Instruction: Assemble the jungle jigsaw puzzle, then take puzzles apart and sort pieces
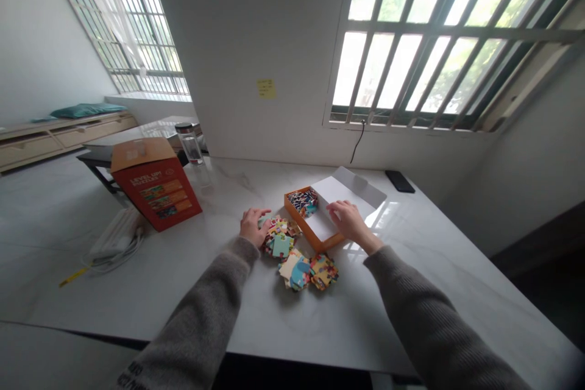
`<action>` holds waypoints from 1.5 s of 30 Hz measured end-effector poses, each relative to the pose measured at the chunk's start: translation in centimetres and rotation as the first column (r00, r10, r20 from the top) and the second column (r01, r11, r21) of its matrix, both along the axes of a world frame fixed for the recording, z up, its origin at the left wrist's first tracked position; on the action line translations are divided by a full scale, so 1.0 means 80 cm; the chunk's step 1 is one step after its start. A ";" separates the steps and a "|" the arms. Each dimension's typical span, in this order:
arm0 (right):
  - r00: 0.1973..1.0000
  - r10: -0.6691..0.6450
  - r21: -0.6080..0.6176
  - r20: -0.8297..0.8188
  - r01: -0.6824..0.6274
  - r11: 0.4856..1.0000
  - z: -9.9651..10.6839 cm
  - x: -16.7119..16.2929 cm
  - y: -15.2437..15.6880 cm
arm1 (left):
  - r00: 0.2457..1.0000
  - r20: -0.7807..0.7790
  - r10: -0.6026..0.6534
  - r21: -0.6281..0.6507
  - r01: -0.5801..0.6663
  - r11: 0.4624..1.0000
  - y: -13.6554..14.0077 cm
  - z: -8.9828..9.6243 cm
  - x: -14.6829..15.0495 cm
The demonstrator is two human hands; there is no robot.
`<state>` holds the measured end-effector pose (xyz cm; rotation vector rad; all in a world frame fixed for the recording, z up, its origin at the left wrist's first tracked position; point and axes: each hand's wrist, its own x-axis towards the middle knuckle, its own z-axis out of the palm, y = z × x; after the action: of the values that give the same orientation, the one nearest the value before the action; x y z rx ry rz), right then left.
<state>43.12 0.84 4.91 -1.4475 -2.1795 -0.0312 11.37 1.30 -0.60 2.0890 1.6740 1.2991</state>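
Observation:
My left hand rests at the left edge of a heap of jigsaw puzzle pieces, thumb and fingers apart. My right hand is over the right part of an open orange box, its fingers loosely bent and apart, with nothing visible in them. Inside the box, dark patterned puzzle pieces fill the left end, while the white bottom shows beside them. Two smaller heaps lie nearer me: pale and blue pieces, and yellowish pieces to their right.
The box's white lid flap folds back toward the wall. A black phone lies at the back right. On the left stand a red puzzle carton and a glass bottle, with a white power strip and cable near the carton.

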 end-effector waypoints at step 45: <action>0.866 0.404 -0.098 0.294 -0.393 0.914 -0.016 -0.071 0.126 | 0.930 -0.029 -0.367 -0.347 0.334 0.876 0.123 0.049 0.069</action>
<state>37.45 10.90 3.66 -1.0324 -2.7140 -0.0781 16.90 11.11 3.33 2.1342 1.3430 0.7539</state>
